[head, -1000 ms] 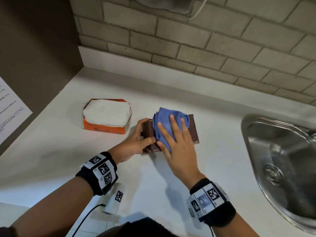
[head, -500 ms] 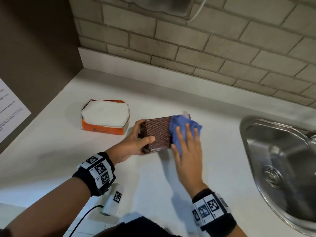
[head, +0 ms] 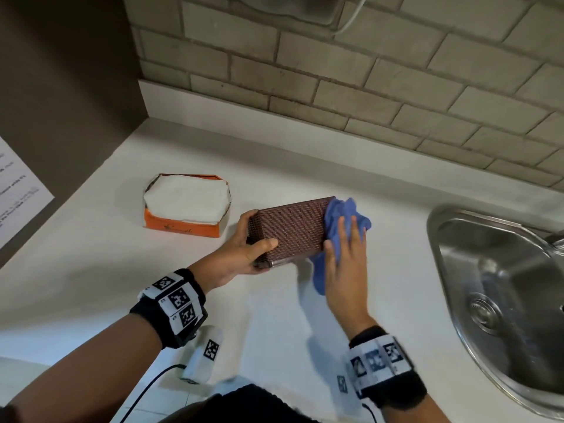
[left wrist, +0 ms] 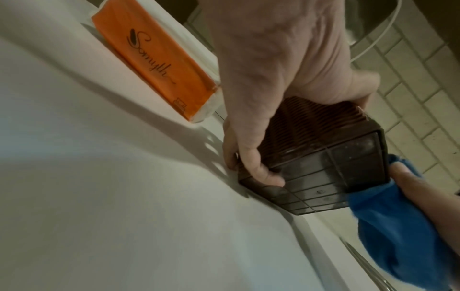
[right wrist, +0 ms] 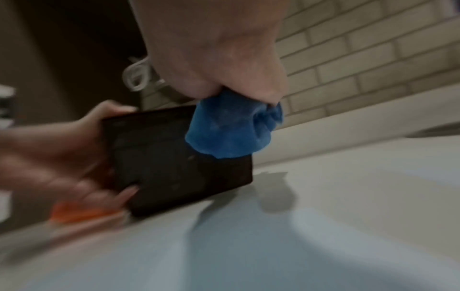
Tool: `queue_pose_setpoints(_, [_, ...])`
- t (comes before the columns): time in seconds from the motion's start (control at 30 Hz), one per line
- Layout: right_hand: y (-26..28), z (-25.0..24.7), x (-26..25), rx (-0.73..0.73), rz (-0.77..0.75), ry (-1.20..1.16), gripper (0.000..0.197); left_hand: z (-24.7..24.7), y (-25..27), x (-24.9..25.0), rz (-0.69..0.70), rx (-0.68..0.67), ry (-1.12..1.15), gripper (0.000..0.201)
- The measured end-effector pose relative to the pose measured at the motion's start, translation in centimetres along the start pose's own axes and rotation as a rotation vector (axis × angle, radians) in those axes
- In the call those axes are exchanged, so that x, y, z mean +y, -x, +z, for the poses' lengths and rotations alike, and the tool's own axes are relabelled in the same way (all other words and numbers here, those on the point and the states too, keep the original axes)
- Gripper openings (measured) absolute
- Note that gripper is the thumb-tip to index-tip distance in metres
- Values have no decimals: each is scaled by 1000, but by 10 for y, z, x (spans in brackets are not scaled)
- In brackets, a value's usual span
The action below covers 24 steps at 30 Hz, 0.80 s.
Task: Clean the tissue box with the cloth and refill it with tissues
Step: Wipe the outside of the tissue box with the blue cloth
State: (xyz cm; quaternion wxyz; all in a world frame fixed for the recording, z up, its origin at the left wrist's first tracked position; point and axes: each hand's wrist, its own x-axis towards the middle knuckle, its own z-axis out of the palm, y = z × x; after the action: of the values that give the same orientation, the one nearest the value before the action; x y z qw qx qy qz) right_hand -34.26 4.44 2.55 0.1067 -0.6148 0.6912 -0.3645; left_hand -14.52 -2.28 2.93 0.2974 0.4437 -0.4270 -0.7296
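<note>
A brown woven tissue box (head: pixel 290 230) is tilted up off the white counter (head: pixel 91 270). My left hand (head: pixel 244 251) grips its left end, thumb on the near side. My right hand (head: pixel 345 254) holds the bunched blue cloth (head: pixel 345 215) against the box's right end, and part of the cloth hangs below the palm. In the left wrist view the box (left wrist: pixel 323 157) shows its dark underside, with the cloth (left wrist: pixel 398 236) at its right. The right wrist view is blurred; the cloth (right wrist: pixel 229 128) covers the box's (right wrist: pixel 161 157) upper corner. An opened orange pack of white tissues (head: pixel 186 206) lies to the left.
A steel sink (head: pixel 503 285) is sunk into the counter at the right. A brick wall (head: pixel 366 87) runs along the back and a dark panel (head: pixel 61 87) with a paper sheet (head: pixel 18 190) closes the left. A small white device (head: pixel 204 355) with a cable lies near the front edge.
My right hand slid the cloth from the box's top to its right end. My left hand tipped the box up and turned it slightly.
</note>
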Motion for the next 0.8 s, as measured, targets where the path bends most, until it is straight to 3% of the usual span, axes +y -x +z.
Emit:
queue_pose_setpoints(0.1, [-15,-8,5,6,209,-267,42,-1,1,1,-7,-3,-19,60])
queue_pose_setpoints(0.27, [5,9,-8,39,-13,-46,51,-4,3,2,0,-13,-32,60])
queue_pose_setpoints(0.37, [-4,-3,-1,-29,70,-348,47,-6,7,-2,38,-55,-48,63])
queue_pose_setpoints(0.5, [-23,-30,3,-214,338,-749,42,-11,7,-7,53,-77,-45,73])
queue_pose_setpoints(0.63, [-40,-66,-8,-289,459,-1061,53,-19,3,-10,65,-74,79,49])
queue_pose_setpoints(0.7, [-44,-81,-13,-248,415,-1068,54,-22,3,-12,58,-84,134,52])
queue_pose_setpoints(0.8, [-40,-86,-33,-249,184,-941,49,-19,7,-8,54,-117,174,50])
